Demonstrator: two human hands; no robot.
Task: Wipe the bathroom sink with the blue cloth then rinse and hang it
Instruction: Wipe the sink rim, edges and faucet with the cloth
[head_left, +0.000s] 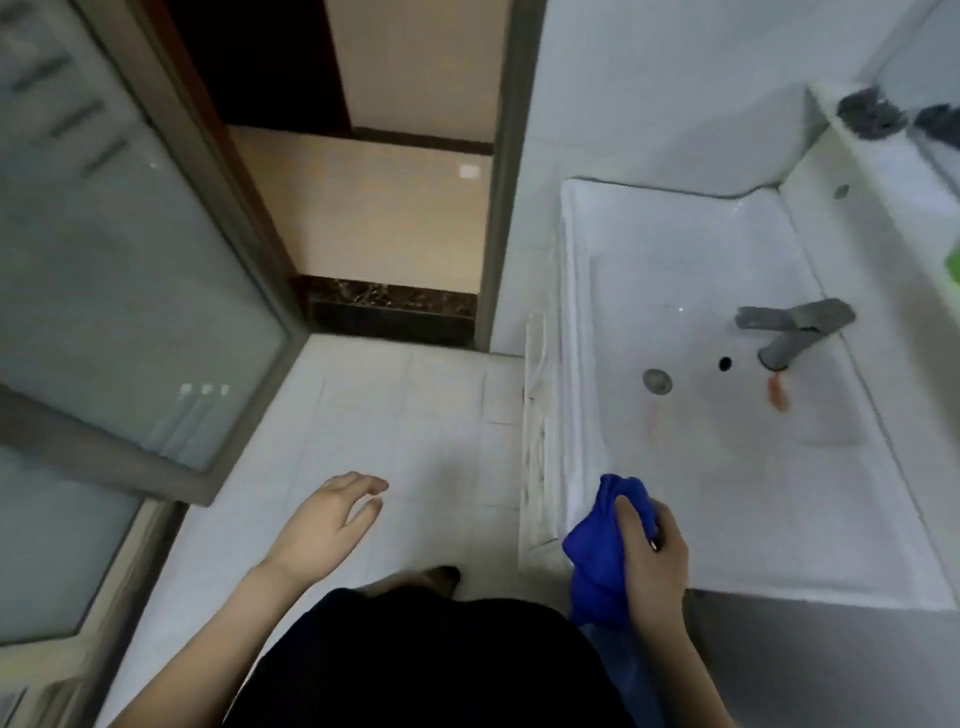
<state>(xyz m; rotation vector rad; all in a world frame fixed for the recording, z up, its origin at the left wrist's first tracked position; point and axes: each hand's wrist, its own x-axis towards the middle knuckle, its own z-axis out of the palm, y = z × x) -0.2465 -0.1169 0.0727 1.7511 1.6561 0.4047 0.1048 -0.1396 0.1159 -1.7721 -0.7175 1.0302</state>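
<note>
Fingers of the right hand (655, 558) are curled tight around the bunched blue cloth (600, 551), which hangs in a wad at the near left corner of the sink (675, 291), just over its front rim. The forearm rises from the near edge of the view, wrist bent slightly toward the basin. The left hand (332, 519) floats over the white tiled floor (395, 415), palm down, fingers loosely spread and holding nothing, well apart from the sink.

The basin is a wide white rectangle running from near to far on the right. Its grey faucet (795, 330) stands on the right side, with the drain (657, 381) and an overflow hole (725, 363) left of it, and a reddish smear (779, 397) just below the spout. Most of the basin surface is bare between cloth and faucet. To the left, a frosted glass partition (104, 291) bounds the floor; a doorway (395, 234) lies at the far end.
</note>
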